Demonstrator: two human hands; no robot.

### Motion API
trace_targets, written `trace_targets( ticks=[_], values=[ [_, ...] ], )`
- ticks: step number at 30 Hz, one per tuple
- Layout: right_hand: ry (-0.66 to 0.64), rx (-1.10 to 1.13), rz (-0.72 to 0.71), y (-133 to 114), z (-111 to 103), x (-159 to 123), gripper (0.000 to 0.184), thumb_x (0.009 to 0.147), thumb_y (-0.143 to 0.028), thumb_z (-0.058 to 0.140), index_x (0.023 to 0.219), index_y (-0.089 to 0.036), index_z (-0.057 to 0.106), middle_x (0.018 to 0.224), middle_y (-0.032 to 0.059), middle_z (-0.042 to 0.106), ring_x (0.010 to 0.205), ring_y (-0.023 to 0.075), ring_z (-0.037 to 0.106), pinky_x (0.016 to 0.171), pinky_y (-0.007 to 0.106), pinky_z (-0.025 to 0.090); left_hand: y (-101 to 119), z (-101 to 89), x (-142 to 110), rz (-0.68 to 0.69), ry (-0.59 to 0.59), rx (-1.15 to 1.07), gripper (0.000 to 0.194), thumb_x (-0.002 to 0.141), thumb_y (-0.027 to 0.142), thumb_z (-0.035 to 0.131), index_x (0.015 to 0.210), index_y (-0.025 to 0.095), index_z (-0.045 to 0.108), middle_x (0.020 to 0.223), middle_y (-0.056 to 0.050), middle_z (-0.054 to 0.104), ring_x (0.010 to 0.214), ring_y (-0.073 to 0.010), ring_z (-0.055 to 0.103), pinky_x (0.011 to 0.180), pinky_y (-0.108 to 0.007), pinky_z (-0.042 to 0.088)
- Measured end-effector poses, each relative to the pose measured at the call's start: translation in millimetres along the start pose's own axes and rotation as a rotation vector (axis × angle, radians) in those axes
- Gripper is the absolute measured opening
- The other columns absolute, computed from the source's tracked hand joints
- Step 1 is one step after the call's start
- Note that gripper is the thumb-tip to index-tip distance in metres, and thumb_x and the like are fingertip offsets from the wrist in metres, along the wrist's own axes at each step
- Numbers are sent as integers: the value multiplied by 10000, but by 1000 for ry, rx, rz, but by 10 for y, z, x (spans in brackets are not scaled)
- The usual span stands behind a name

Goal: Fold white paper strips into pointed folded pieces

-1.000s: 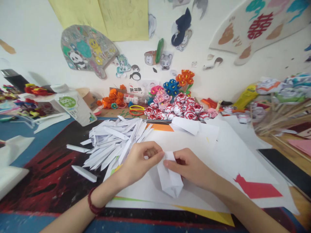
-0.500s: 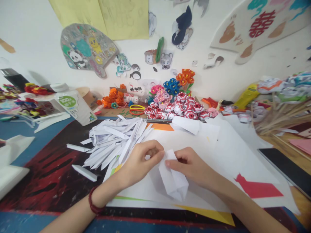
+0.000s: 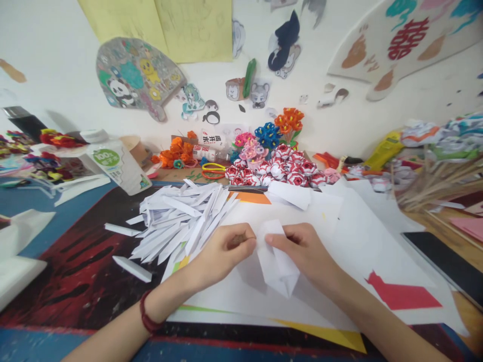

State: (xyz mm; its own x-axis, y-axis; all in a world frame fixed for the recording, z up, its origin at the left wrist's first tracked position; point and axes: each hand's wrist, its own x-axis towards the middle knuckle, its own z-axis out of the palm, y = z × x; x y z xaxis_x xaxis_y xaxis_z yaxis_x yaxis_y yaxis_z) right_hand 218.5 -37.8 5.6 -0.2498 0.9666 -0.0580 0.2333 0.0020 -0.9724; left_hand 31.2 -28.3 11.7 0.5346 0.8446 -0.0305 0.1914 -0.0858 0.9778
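Note:
A small piece of white paper (image 3: pixel 277 261), partly folded to a point, lies between both hands on large white sheets (image 3: pixel 350 236). My left hand (image 3: pixel 221 254) pinches its upper left edge with curled fingers. My right hand (image 3: pixel 305 251) grips its upper right side, thumb on top. Just left of my hands lies a heap of several folded white paper strips (image 3: pixel 181 223).
Paper flowers (image 3: pixel 275 166) in red-white, orange, blue and pink stand at the back by the wall. A white carton (image 3: pixel 116 163) is back left, wooden sticks (image 3: pixel 433 186) at right, a red paper scrap (image 3: pixel 400 296) front right. Loose folded strips (image 3: pixel 132 269) lie on the dark mat.
Both hands shifted slightly up and right with the paper. The folded piece turned a little, its point now aiming more to the lower right.

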Motion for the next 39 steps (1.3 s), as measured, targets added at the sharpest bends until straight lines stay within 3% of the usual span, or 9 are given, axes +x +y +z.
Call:
trace_targets(
  ticks=[3,7,10,19,39],
  values=[
    [39,11,15,8,-26,12,355,781,-381,562,524,-160,457,524,-33,368,492,81,320,430,216,245,-2,5,5,-8,1,7,243,850,317,518,673,157,471,590,51,405,551,-79,354,514,-204,283],
    [-67,46,36,17,-14,9,328,789,-386,572,573,-141,544,543,-22,443,500,85,371,447,212,279,14,-11,2,5,74,139,273,890,333,473,683,155,494,587,46,424,559,-87,378,521,-217,282],
    [-158,94,51,11,14,-5,326,787,-388,590,585,-134,558,548,-18,458,507,86,384,457,212,282,22,-15,-12,9,66,194,294,918,371,439,733,157,517,608,43,427,579,-95,385,531,-225,287],
    [-285,195,69,-26,23,-36,272,779,-323,621,595,-130,569,535,-34,452,483,68,368,443,199,264,-5,16,-25,40,34,81,279,918,347,462,724,154,512,596,48,414,560,-85,365,519,-217,281],
    [-234,231,81,-29,38,-46,247,754,-294,647,581,-123,607,523,-26,472,474,68,381,439,195,265,38,21,-44,52,30,114,263,930,347,442,757,159,508,629,43,439,580,-91,398,537,-224,301]
  ],
)
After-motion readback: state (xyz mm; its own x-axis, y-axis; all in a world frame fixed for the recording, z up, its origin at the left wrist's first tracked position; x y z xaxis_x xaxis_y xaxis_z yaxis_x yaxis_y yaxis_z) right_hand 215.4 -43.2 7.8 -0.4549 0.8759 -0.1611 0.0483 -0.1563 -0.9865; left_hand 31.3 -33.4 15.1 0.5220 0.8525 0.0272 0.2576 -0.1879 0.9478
